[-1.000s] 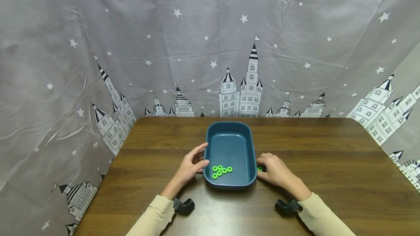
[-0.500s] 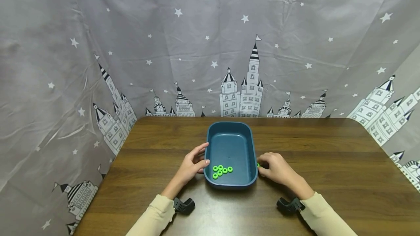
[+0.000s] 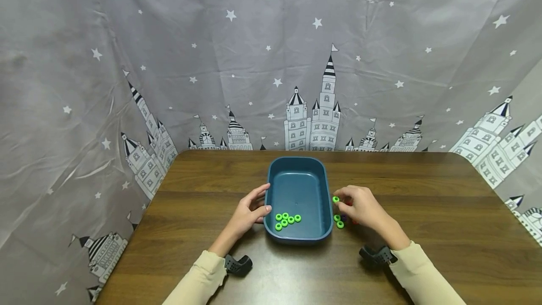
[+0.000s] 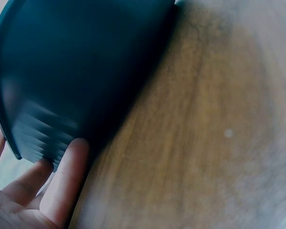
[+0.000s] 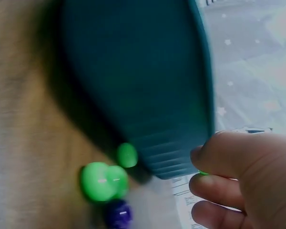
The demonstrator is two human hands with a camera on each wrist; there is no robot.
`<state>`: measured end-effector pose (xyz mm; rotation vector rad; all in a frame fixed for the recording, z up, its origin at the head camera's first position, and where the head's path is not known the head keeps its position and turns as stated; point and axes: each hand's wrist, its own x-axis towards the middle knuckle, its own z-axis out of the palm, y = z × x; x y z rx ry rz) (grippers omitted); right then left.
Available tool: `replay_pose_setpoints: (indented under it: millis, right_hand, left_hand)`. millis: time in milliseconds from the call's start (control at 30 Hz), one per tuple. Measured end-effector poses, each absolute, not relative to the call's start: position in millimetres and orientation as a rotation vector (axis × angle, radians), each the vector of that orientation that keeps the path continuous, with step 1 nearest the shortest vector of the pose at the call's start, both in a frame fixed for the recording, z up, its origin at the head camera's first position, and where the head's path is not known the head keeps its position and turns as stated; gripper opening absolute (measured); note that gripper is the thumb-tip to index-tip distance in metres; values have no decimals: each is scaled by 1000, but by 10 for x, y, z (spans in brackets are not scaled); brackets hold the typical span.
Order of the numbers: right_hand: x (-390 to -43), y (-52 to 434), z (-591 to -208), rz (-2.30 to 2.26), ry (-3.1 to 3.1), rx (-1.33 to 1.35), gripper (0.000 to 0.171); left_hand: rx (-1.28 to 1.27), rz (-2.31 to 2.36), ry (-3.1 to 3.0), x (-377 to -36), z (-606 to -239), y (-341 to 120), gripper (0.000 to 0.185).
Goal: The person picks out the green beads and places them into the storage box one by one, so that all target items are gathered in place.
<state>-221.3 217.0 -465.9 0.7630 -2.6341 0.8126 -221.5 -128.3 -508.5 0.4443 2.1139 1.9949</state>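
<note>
Right hand (image 3: 359,205) has shifted a little up the frame since half a second ago, bringing a green bead (image 3: 336,199) with it and uncovering other beads below. Its thumb and finger pinch that ring-shaped bead just beside the right wall of a dark blue bin (image 3: 296,192); the right wrist view shows only a green sliver between the fingertips. The left hand (image 3: 245,208), as before, rests against the bin's left side, fingers spread along the wall, the two hands well apart. The bin sits at the centre of the frame, six green beads (image 3: 284,222) clustered in its lower left corner. On the worktop (image 3: 423,211), right of the bin, lie two loose green beads (image 3: 340,225), a purple bead (image 3: 344,218) and red pieces (image 3: 354,222) partly hidden by the right hand. Cream sleeves (image 3: 425,274) enter from the bottom edge, black wrist devices (image 3: 239,266) beside their cuffs. Across the upper frame hangs a grey curtain (image 3: 245,36) printed with castles and stars.
</note>
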Motion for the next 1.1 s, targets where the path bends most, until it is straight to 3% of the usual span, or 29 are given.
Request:
replay_pose_setpoints:
  millis: [633,1100]
  right_hand:
    - [-2259,1619,-4380,950,-2568,885,16]
    - [-2266,1301,-4454,889,-2628,1056,14]
  left_hand:
    - [446,1989,2122,-2215,-5079,-1286,66]
    - [440,1989,2117,-2213,-5064,-1277,66]
